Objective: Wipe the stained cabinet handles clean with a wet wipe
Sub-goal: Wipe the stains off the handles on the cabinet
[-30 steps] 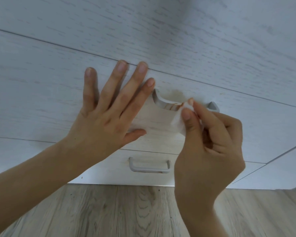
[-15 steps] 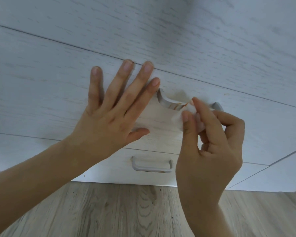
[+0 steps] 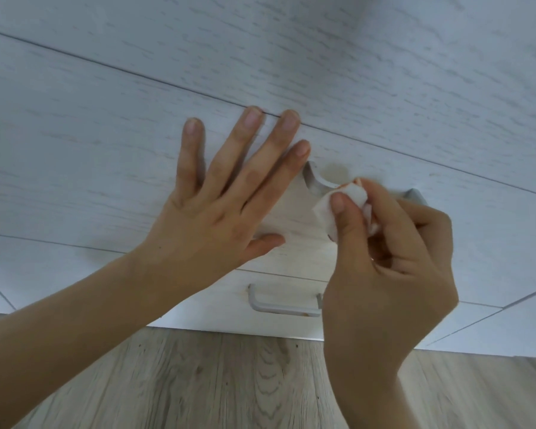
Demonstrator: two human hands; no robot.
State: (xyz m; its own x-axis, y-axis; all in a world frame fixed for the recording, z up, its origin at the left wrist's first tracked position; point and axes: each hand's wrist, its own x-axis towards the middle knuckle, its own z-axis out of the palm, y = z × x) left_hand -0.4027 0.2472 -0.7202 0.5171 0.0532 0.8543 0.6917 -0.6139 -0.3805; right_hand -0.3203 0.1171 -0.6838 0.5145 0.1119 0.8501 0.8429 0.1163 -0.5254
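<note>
Right hand (image 3: 387,267) pinches the soft, limp wet wipe (image 3: 344,201) folded against the upper handle (image 3: 317,184); left hand (image 3: 217,212) lies spread flat on the drawer front (image 3: 75,144). Best gripped bunched.

Pale wood-grain drawer fronts (image 3: 75,156), split by thin dark seams, stand directly above a grey-brown plank floor (image 3: 198,382) that meets their lower edge.

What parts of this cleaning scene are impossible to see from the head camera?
- Middle of the upper handle: covered by the wet wipe and the right hand.
- Right end of the lower handle: behind the right hand.
- Drawer front under the left hand: hidden by the palm.
</note>
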